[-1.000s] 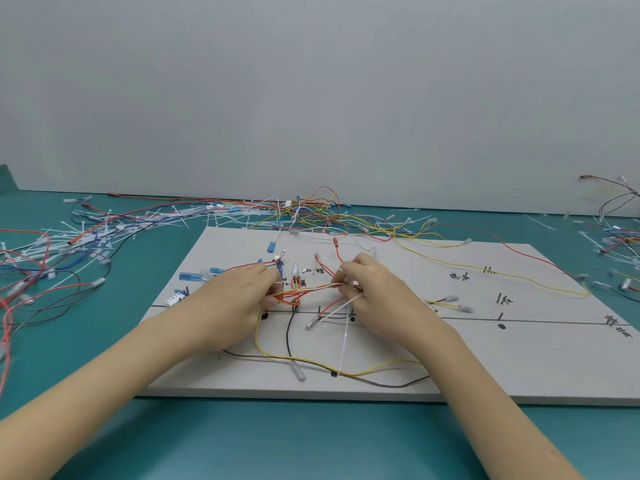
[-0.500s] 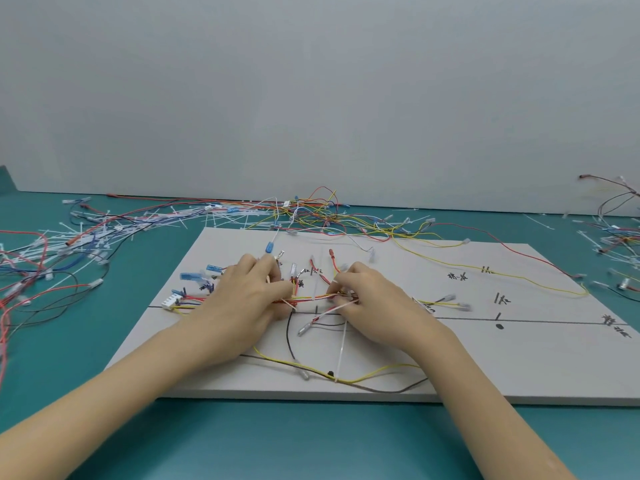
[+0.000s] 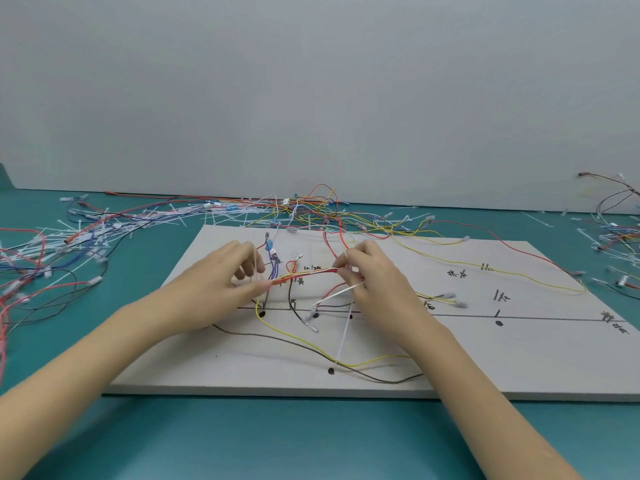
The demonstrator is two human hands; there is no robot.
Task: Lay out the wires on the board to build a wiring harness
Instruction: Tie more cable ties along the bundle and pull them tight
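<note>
Two hands hold a bunch of wires over the board.

The left hand [image 3: 221, 285] and right hand [image 3: 372, 275] each pinch one end of the wires [image 3: 304, 271], stretched between them above the white board [image 3: 485, 358].

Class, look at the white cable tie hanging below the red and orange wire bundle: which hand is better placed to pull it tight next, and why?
Probably the right hand. The white cable tie hangs directly below its fingers, where it pinches the wire bundle. The left hand pinches the bundle's other end, farther from the tie.
</note>
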